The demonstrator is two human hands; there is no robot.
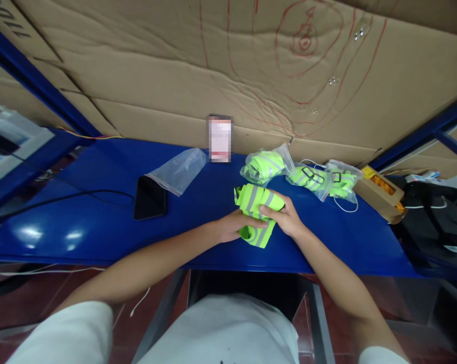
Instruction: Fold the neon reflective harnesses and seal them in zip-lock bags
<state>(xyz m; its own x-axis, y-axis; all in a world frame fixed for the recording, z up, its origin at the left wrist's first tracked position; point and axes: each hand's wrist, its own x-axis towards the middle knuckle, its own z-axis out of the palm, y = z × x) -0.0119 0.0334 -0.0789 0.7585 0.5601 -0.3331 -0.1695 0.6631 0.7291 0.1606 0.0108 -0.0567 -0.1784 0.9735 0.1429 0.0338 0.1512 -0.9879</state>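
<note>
A neon-yellow reflective strap [255, 198] with grey stripes is bunched between my hands above the near part of the blue table. My left hand [238, 225] grips it from the left, thumb across its front and the other fingers hidden behind. From the right, my right hand [287, 216] is closed on the same strap, its thumb pressing on the folds. Just beyond them lies a clear bag with a rolled yellow strap [265, 167] in it. An open-looking clear zip bag [178, 171] rests flat to the left and holds nothing visible.
More bagged yellow straps with black buckles [312, 177] lie at the right, beside a cardboard box [380, 194] with orange contents. A black phone [150, 197] and a cable [80, 193] are on the left. A blurred-out screen [219, 139] leans against the cardboard wall [156, 76].
</note>
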